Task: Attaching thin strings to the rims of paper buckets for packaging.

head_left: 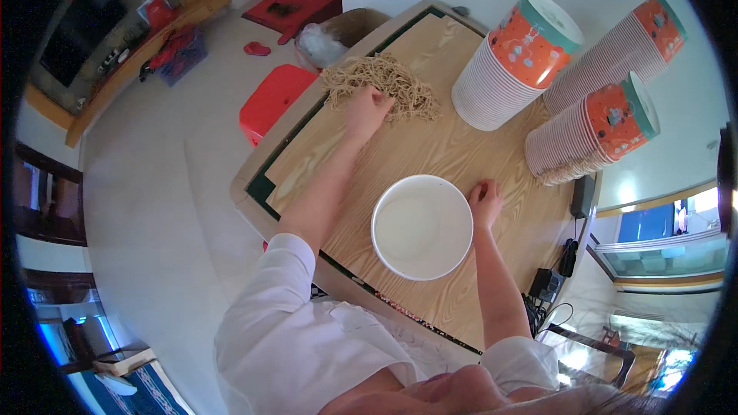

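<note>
Strings (411, 96), a tan tangle of them, sit in a loose heap by the table's (369, 157) left edge, up toward the far corner. Our left hand (367, 113) is right on the near side of the pile, fingers bent in and partly closed; honestly we can't tell if any strands are pinched in there. Our right hand (486, 201) is half curled just beside the white bucket (421, 227), which stands mouth up toward the near edge. Can't tell if it's touching the rim or holding anything.

Handling-wise, we'd guess the strings are super light, soft and bendy, not slippery or fragile but happy to snag, so we'd pinch a few by a loose end at the heap's outside. Bucket's probably light and a bit squeezable, so grab the rim. Orange-patterned bucket stacks (496, 81) stand along the far right side.
</note>
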### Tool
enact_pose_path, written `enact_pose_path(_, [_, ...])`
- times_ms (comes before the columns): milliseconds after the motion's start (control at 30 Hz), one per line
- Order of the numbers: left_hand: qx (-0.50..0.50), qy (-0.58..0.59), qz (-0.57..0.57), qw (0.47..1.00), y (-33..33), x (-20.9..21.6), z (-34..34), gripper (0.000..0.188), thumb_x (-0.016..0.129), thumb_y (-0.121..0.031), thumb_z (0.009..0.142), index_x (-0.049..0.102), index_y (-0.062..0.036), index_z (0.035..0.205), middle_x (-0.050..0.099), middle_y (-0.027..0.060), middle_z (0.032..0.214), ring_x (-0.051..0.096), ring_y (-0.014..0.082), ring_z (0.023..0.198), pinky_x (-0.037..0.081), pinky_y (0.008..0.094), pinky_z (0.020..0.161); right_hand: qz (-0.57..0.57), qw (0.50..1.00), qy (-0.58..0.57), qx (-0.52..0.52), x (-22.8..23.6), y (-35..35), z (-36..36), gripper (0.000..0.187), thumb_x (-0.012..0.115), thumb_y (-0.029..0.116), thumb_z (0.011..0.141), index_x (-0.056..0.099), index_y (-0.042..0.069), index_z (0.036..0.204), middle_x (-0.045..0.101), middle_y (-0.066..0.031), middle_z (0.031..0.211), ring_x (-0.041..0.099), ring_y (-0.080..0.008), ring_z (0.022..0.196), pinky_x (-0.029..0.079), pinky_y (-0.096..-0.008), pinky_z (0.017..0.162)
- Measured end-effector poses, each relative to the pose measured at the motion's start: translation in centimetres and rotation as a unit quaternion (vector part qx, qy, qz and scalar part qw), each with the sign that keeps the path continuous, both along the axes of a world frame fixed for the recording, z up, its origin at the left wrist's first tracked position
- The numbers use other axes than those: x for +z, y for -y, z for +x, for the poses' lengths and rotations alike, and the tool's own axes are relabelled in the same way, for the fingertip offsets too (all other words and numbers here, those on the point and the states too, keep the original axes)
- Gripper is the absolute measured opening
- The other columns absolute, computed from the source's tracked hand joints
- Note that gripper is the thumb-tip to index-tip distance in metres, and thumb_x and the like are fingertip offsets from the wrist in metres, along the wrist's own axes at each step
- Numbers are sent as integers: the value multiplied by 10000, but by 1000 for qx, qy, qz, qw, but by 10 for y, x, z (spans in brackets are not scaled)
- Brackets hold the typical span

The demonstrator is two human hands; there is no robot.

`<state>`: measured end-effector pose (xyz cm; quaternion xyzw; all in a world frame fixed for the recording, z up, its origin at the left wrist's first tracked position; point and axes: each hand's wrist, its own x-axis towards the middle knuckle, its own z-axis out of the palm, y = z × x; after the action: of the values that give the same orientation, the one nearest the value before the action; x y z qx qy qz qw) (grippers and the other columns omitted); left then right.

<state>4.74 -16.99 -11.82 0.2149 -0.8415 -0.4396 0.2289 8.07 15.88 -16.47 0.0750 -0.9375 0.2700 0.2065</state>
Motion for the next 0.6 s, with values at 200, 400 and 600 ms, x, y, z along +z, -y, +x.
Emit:
enact_pose_path(200, [-90,-7,23,996,24,33,-1,199,662,-272,777,699,-80,812,653,114,734,629,219,684,479,333,642,-15,1000,0,2,8,5,4,84,563,116,780,567,51,832,568,-150,804,537,-352,788,423,-456,713])
enact_pose_path(400, [-107,-228,87,964,50,144,13,239,695,-253,787,699,-31,876,659,38,715,577,95,652,446,256,606,-40,999,-22,26,9,6,4,75,564,116,782,570,57,829,576,-154,771,546,-351,746,428,-451,665])
enact_pose_path(600, [-51,-379,130,915,47,267,85,230,702,-275,791,697,-64,884,600,-18,722,506,53,669,389,195,600,-23,1000,2,-4,14,8,10,76,567,120,788,574,54,826,600,-163,770,563,-362,749,440,-464,666])
